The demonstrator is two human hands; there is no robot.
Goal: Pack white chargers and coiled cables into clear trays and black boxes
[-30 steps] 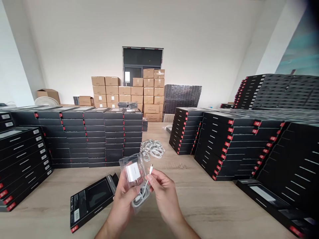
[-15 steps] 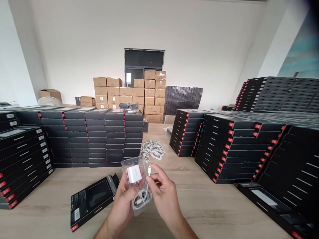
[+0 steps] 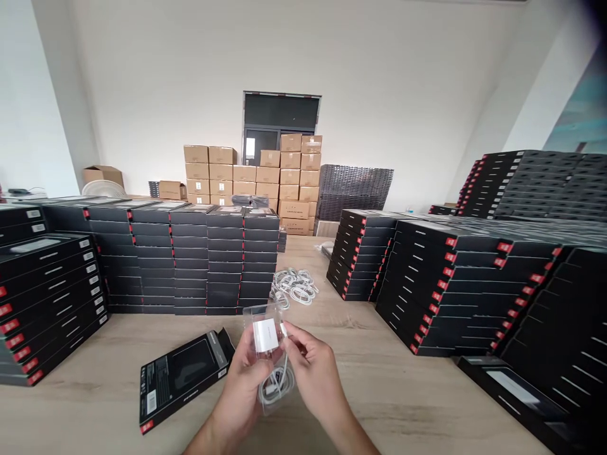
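Note:
My left hand [image 3: 246, 385] grips a clear plastic tray [image 3: 260, 316] from below; a white charger [image 3: 265, 335] sits in its upper half. A coiled white cable [image 3: 277, 384] lies in the tray's lower half. My right hand [image 3: 313, 373] pinches the cable's free end, whose connector is right beside the charger. Both hands hover above the wooden table [image 3: 379, 392]. An open black box [image 3: 184, 376] lies flat just left of my left hand.
Tall stacks of black boxes [image 3: 190, 262] with red tabs flank the left, and more stacks [image 3: 455, 284] fill the right. A loose heap of white cables [image 3: 294, 285] lies between them. Brown cartons [image 3: 251, 180] stand at the far wall.
My right hand has brought the cable's end leftwards, up against the charger. The tray sits a little lower in view, and the camera has shifted slightly.

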